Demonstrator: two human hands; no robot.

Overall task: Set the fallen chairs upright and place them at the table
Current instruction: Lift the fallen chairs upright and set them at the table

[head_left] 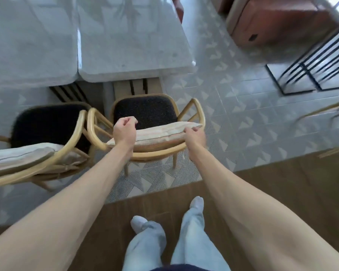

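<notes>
A: Where does the chair (pixel 145 112) stand right now?

B: Upright on the patterned floor (pixel 233 118), its dark seat facing the near edge of the marble table (pixel 125 45) and just short of it. A second chair (pixel 47 124) stands upright beside it on the left, armrests nearly touching.

A: And the hands?

B: Both are at the striped cushion (pixel 157 133) along the backrest. The left hand (pixel 125 130) hovers over its left end with its fingers curled and, as far as I can see, nothing in them. The right hand (pixel 194 134) rests at the right end; whether its fingers grasp the cushion or only touch it, I cannot tell, since motion blur smears them.

A: What could go wrong from here?

B: If the push forward goes through the cushion alone, I'd expect the cushion to slide or fold instead of moving the rattan frame. A push weighted to one side could swing the left armrest into the neighbouring chair. The front of the seat could also knock the slatted table base (pixel 137 87) if driven too hard.

A: Anything else left to do?

B: Part of another rattan frame (pixel 329 108) shows at the right edge; whether it lies fallen I cannot tell.
</notes>
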